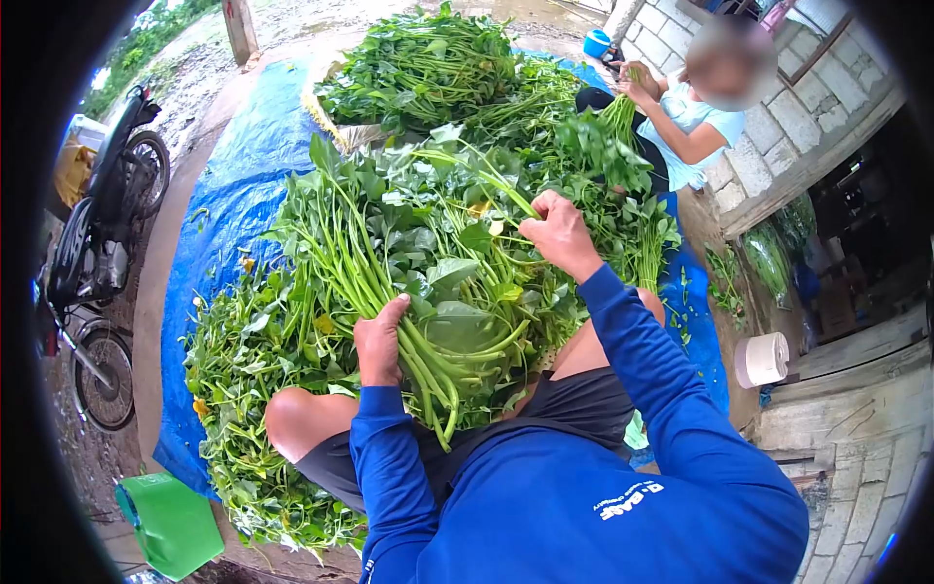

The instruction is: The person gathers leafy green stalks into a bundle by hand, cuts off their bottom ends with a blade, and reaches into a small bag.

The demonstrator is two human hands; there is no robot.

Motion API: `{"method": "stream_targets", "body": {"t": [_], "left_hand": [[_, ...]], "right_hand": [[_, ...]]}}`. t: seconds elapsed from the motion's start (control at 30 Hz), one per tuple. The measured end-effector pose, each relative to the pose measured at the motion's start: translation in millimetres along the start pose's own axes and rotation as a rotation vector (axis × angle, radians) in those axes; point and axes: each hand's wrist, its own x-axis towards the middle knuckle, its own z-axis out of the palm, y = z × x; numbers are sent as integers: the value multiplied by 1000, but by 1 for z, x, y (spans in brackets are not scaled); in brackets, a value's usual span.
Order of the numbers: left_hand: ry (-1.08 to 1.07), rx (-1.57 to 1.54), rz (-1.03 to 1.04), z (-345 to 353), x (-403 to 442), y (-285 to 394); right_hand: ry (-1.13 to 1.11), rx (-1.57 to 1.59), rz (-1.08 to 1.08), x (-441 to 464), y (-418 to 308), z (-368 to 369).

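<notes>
My left hand (379, 341) is wrapped around a thick bundle of leafy green stems (355, 258), its leaves pointing away from me and the cut ends hanging over my lap. Off to the right, my right hand (561, 237) pinches a few loose leafy stems (494, 181) by their lower ends, apart from the bundle. Between and beyond both hands spreads a big heap of the same greens (448, 219), with some yellow leaves in it. More leaves (258, 409) lie to the left of my knee.
A blue tarp (233, 195) lies under the greens. Another person (715, 127) sits at the upper right holding a bunch of greens (618, 117). A motorcycle (102, 243) stands at left, a green container (173, 524) at lower left, a white bucket (762, 360) at right by the block wall.
</notes>
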Motion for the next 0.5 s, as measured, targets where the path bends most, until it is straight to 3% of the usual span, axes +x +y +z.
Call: {"method": "stream_targets", "body": {"t": [0.17, 0.4, 0.43, 0.5], "left_hand": [[-40, 9, -82, 1, -4, 5], [1, 7, 39, 2, -2, -4], [4, 27, 36, 2, -1, -5], [-6, 31, 49, 3, 1, -5]], "right_hand": [[-38, -230, -1, 16, 63, 27], [-137, 285, 200, 2, 40, 9], [-175, 475, 356, -2, 26, 4], [-148, 516, 248, -7, 19, 0]]}}
